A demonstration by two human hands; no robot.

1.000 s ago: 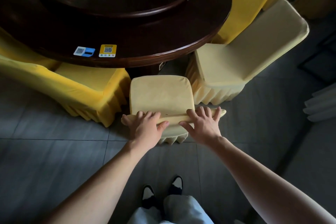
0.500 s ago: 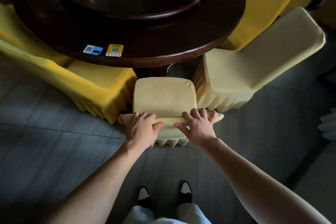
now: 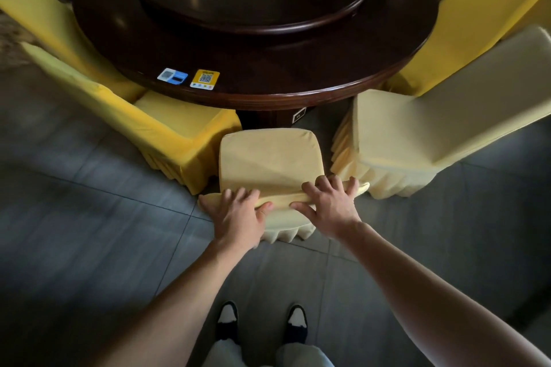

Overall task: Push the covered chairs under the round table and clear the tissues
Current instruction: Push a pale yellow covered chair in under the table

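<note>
Cream fabric-covered chair [image 3: 269,158], square padded seat, pleated skirt. Left hand [image 3: 237,213] and right hand [image 3: 329,205] grip its backrest top, seat short of the dark glossy round surface [image 3: 268,68].

I see the round table [image 3: 268,68] in dark polished wood, glossy enough to catch pale reflections, with two smooth printed stickers [image 3: 189,79] near its front rim. The pale chair [image 3: 269,158] just before that rim wears matt, soft cloth with faint creases, and the floor [image 3: 89,232] beneath is dull grey tile.
</note>
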